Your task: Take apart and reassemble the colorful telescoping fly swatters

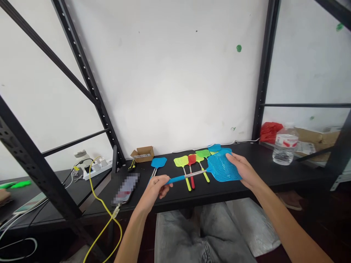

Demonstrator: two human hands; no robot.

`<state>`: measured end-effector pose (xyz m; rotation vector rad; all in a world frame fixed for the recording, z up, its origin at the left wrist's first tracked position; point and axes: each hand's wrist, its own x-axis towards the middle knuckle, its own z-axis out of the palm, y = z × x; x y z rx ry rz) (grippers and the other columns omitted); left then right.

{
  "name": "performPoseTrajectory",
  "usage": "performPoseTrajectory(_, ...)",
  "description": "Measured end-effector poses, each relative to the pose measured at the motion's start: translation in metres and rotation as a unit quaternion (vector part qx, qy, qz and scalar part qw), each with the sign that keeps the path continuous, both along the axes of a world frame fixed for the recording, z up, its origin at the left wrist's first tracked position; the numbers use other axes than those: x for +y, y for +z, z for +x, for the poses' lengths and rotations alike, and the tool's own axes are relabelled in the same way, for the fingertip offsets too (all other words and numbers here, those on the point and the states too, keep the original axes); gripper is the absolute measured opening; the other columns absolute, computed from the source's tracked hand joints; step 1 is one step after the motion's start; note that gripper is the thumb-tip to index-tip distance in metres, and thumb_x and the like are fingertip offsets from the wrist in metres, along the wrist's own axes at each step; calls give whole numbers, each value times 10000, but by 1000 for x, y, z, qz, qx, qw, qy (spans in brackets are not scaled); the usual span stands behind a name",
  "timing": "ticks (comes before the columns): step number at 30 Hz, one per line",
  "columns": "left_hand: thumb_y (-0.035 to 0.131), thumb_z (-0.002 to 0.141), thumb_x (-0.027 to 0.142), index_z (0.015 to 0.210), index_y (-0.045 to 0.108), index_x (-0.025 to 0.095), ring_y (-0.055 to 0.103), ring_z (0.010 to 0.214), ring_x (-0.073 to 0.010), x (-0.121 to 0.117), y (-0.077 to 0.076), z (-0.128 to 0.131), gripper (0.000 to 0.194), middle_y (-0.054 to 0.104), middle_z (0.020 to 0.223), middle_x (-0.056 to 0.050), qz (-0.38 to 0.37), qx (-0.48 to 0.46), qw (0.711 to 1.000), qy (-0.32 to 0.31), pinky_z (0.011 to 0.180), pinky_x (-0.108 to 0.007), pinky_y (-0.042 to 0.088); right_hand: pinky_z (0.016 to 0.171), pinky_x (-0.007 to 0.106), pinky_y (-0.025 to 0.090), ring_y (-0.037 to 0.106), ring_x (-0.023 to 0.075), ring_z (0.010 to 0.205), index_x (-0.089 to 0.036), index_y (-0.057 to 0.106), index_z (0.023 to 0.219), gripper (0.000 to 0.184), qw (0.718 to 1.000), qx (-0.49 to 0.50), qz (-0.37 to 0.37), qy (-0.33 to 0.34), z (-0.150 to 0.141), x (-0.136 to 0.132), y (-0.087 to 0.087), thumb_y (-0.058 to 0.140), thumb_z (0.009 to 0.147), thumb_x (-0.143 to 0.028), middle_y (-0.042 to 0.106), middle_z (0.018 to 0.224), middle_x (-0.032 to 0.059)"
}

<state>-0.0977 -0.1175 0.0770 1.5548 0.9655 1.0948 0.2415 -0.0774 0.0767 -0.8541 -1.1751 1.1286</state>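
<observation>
A blue fly swatter [223, 167] with a metal shaft is held level above the front of the black table. My left hand [158, 185] closes round the end of its blue handle. At the other end, my right hand [241, 166] pinches the edge of the perforated head, thumb on top. Behind and below it lie more swatters: a yellow-green one [181, 161], a red one [192, 159] and a green one [203, 153]. Another blue swatter [159, 162] rests left of them, its handle partly hidden by my left hand.
A phone [127, 188] with a yellow cable [99, 199] lies at the left. Behind it stands a small open cardboard box [144, 154]. A water bottle [285, 146] and a red bag [270, 132] are at the right. Black metal posts [264, 73] frame the table.
</observation>
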Motion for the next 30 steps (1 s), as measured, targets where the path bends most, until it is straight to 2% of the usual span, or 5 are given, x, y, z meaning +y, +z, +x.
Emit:
performPoseTrajectory(9,582,877,538,710,637,129,296,465,-71,-3,-1,-5,445,394,482,45,-44,176,968,-175,489,-229,211,551,277,510,655,195,674,-205,701,990,346,997,28,-62,-42,-3,12,-9,744,736,-435,714,848,56)
performPoseTrajectory(14,506,874,616,751,600,152,220,438,-76,19,-22,-11,489,288,462,81,-7,110,994,19,471,-218,159,408,218,389,561,113,516,-232,640,1137,434,998,-5,-48,-50,7,14,-13,692,794,-493,710,925,63)
performPoseTrajectory(19,473,854,647,651,559,176,345,425,-114,40,-53,-13,520,333,451,55,6,182,966,181,482,-223,212,409,213,386,558,110,525,-218,642,1100,398,997,-24,-56,-45,2,14,-14,678,808,-486,703,927,78)
performPoseTrajectory(26,369,954,506,670,631,189,623,704,-247,32,-66,10,499,654,715,-107,42,461,842,279,589,-267,325,389,205,375,558,104,514,-214,656,1066,359,996,-43,-72,-19,-19,11,-14,677,813,-468,704,914,78)
performPoseTrajectory(30,362,957,556,944,701,219,654,841,-266,28,-66,18,479,701,856,-110,74,495,829,250,651,-270,372,393,205,380,566,105,515,-214,655,1073,359,996,-54,-68,-9,-22,12,-18,663,821,-469,706,922,78)
